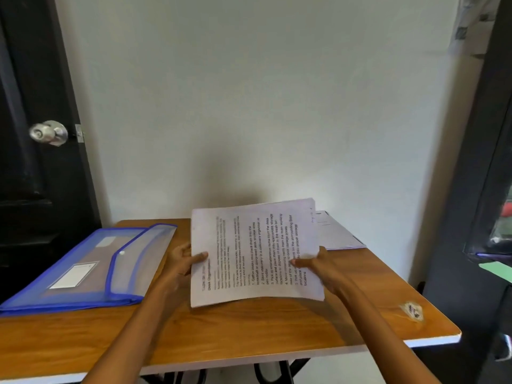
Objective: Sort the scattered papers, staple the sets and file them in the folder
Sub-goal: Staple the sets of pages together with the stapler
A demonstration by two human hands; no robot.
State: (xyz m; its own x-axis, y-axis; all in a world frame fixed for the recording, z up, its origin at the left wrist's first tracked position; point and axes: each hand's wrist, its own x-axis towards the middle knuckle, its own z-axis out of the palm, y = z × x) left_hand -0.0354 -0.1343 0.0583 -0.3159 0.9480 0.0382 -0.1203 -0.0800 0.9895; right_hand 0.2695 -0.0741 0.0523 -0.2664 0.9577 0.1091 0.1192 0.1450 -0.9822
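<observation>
White printed sheets are sitting between our two hands, lifted just off the wooden worktop. Our left hand is pinching the left edge with its thumb on top, and our right hand is pinching the right edge the same way, so both are closed on the same set. The set is sagging a little along its near edge, and we are judging it to be several pages thick, though we cannot count them.

More papers are lying on the worktop just behind the held set, near the wall. The blue mesh folder is lying to the left, its flap looking closed.

We are seeing no stapler anywhere, so the stapling step may be stalling. The pinches are light and sitting near mid-edge: if we are tilting or squaring the set carelessly, loose pages could be fanning out or sliding off. We are also risking mixing this set with the pile behind if we are putting it down on top. The folder's closed flap will be needing a free hand.
</observation>
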